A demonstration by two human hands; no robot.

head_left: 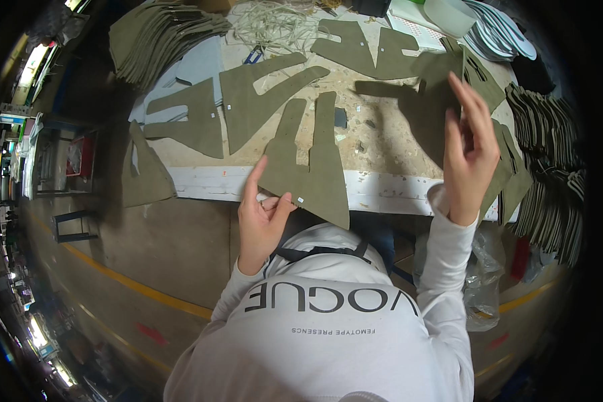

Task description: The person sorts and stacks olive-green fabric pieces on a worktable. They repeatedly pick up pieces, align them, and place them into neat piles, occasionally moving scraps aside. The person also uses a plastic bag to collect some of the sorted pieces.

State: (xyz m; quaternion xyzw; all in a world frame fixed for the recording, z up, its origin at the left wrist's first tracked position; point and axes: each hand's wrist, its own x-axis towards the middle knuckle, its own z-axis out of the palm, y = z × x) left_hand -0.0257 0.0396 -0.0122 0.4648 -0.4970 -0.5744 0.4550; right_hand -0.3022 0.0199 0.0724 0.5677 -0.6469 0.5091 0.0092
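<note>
My left hand [260, 216] grips the near left edge of an olive cut piece [318, 175], which looks like stiff fabric or leather. Its index finger lies along the piece's left edge and the thumb presses near a small white sticker. The piece rests on the table with two strips pointing away and its pointed corner overhanging the front edge. My right hand [472, 151] is raised over the table's right side, holding nothing, fingers stretched and slightly blurred. Beneath and beyond it, a dark olive piece [425, 110] lies partly in shadow.
More olive pieces [194, 117] lie across the table [388, 191], with one [144, 174] hanging off its left corner. Stacks stand at back left [157, 40] and right [549, 141]. Tangled pale cords [275, 27], blue-handled snips [253, 55] and a translucent bowl [451, 17] sit at the back.
</note>
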